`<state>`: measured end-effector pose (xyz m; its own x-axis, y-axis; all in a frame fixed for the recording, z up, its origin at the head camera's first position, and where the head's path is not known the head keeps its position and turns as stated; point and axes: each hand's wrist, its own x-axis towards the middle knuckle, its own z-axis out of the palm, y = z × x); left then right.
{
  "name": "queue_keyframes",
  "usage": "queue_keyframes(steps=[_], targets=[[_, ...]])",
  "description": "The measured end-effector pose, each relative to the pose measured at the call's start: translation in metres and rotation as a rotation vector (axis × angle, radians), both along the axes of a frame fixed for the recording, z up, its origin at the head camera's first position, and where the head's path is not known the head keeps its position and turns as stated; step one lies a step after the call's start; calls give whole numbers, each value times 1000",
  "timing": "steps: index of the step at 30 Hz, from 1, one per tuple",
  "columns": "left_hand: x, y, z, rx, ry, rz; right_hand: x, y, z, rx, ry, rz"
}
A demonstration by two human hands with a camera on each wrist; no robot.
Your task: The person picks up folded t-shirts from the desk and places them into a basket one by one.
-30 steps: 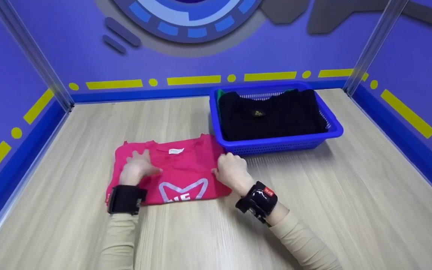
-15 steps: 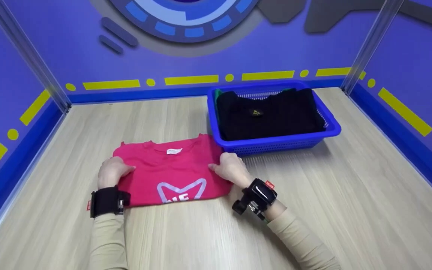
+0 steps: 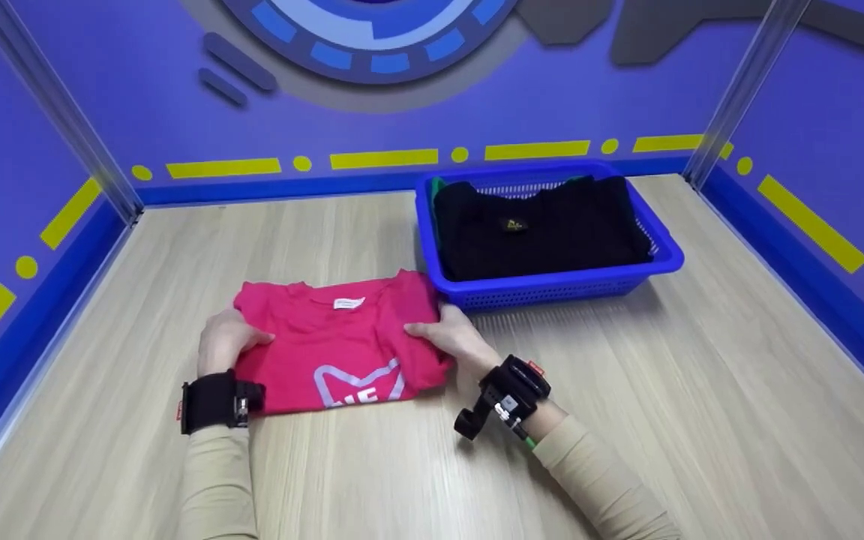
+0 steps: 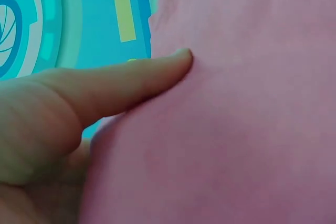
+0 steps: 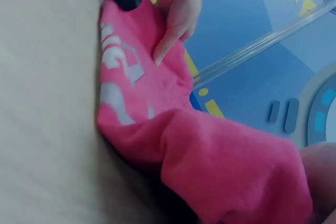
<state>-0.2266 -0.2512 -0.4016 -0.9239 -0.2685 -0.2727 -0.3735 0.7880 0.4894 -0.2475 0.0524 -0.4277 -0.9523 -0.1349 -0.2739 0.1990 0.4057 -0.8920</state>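
A folded pink T-shirt (image 3: 334,337) with a white neck label and a pale star print lies on the wooden table. My left hand (image 3: 226,341) grips its left edge, thumb on top and fingers beneath; the left wrist view shows that thumb (image 4: 142,80) pressed on the cloth. At the opposite side my right hand (image 3: 458,337) holds the right edge, its thumb over the fabric and the other fingers hidden under it. In the right wrist view the shirt's near end (image 5: 236,166) is bunched and lifted off the table.
Just behind the right hand stands a blue plastic basket (image 3: 552,281), touching or nearly touching the shirt's corner. A folded black garment (image 3: 552,232) lies in it, with a bit of green cloth showing at the rim. Blue panels (image 3: 372,127) enclose the table's back and sides.
My left hand has moved from the top of the shirt to its left edge and taken hold there. The right hand has shifted slightly inward, and the shirt's right side is now raised and creased.
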Motion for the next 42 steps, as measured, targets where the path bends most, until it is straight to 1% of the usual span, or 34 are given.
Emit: queue_keyframes(steps=[3,6,9,11,13,16,19,22,26,30,34,38,42], targets=[[1,1,4,3,12,-4,1,-2,1,40,64,20],[3,2,8,37,38,8,2,-4,1,81,145,54],[6,4,14,70,49,44,4,-6,3,130,267,114],[8,5,20,81,51,64,6,-7,5,139,351,153],[11,7,27,78,58,75,8,-8,7,127,428,190],[15,9,37,61,94,64,12,-9,12,89,517,230],[20,12,47,32,155,33,14,-8,17,58,614,245],[25,14,55,20,212,42,13,-5,24,32,697,244],[30,19,64,14,320,72,12,2,37,-8,751,229],[32,25,71,-8,459,84,11,11,51,-50,795,203],[32,33,77,-12,551,100,6,24,62,-90,829,173],[31,39,81,34,619,120,0,37,70,-131,817,133],[30,46,83,93,705,130,-6,52,76,-165,785,70]])
